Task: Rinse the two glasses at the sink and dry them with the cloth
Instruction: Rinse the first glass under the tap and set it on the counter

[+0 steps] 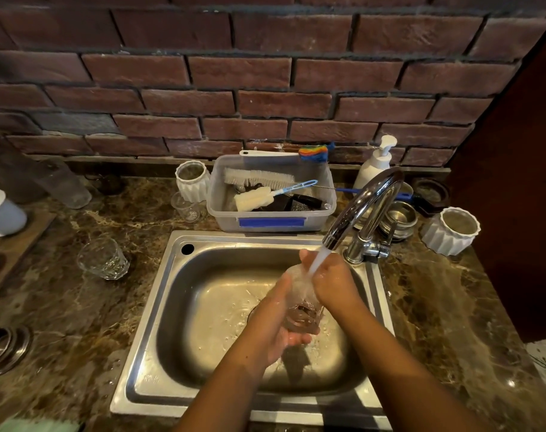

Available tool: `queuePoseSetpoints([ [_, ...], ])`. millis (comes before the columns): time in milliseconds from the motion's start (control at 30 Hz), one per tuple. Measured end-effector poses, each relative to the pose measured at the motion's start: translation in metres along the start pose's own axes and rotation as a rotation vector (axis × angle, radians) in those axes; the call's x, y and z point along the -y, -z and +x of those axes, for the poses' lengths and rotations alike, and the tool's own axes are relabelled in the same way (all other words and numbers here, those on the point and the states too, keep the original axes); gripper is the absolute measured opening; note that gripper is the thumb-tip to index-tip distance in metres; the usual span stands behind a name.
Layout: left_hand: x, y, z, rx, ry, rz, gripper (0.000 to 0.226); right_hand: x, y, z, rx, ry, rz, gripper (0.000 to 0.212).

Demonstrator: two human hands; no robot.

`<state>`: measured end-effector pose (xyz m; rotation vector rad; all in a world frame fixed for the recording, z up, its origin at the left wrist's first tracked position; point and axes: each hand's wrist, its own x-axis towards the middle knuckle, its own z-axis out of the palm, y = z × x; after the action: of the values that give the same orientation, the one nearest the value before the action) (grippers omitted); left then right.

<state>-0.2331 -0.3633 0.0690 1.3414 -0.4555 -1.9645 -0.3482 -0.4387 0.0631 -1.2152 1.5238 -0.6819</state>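
While water runs from the curved chrome tap (363, 204) in a white stream, both hands hold one clear drinking glass (301, 302) over the stainless steel sink (203, 307). The left hand (276, 327) cups the glass from below, its fingers curled around the thick base, and they show brown through the wet wall. The right hand (330, 280) closes on the upper part near the rim, where the stream falls; I cannot tell if its fingers go inside. The glass is tilted, with the base toward the person.

The second clear glass (103, 258), short and faceted, stands upright on the brown marble counter (109, 322), left of the sink and well apart from it. At the bottom left corner lies a pale green cloth (36, 426), only partly in view.

Behind the sink stands a translucent plastic tub (271, 221) with a blue label, holding a white bristle brush (257, 178) and a sponge brush (254, 198). A white pump bottle (376, 163) stands by the rough red brick wall (234, 88).
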Motion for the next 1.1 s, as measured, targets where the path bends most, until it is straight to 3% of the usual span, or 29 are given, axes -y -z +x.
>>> queuePoseSetpoints([
  [133,-0.007,-0.006,-0.001,-0.068,-0.032,0.13,0.049,-0.004,0.003,-0.012,-0.042,0.14,0.047,0.021],
  [267,-0.01,-0.01,-0.001,-0.091,-0.009,-0.197,0.042,-0.004,-0.003,-0.031,-0.037,0.186,0.046,0.007],
  [367,-0.008,-0.011,0.001,-0.108,0.038,-0.335,0.047,-0.013,-0.008,-0.045,0.002,0.209,0.0,0.038],
  [533,0.01,-0.006,-0.001,0.05,0.049,-0.325,0.06,0.0,0.007,-0.035,0.036,0.207,-0.179,0.025],
  [600,0.016,-0.005,-0.001,0.109,0.069,-0.381,0.065,0.01,0.009,-0.031,0.031,0.192,-0.195,0.03],
  [767,0.012,-0.007,0.0,0.076,0.046,-0.474,0.063,0.011,0.005,-0.03,-0.111,0.108,0.088,0.031],
  [867,0.005,-0.007,0.0,0.045,0.022,-0.591,0.06,-0.003,-0.003,-0.045,-0.019,0.198,0.173,0.017],
  [933,0.003,-0.003,0.002,0.042,0.032,-0.499,0.058,-0.008,-0.001,-0.049,-0.026,0.24,0.079,0.029],
  [1033,0.005,0.0,0.0,0.022,-0.003,-0.099,0.052,-0.004,0.008,-0.042,-0.072,0.313,-0.184,0.02],
  [1100,0.005,-0.005,-0.002,0.004,-0.023,-0.002,0.051,-0.002,0.01,-0.033,-0.028,0.301,-0.197,0.025],
])
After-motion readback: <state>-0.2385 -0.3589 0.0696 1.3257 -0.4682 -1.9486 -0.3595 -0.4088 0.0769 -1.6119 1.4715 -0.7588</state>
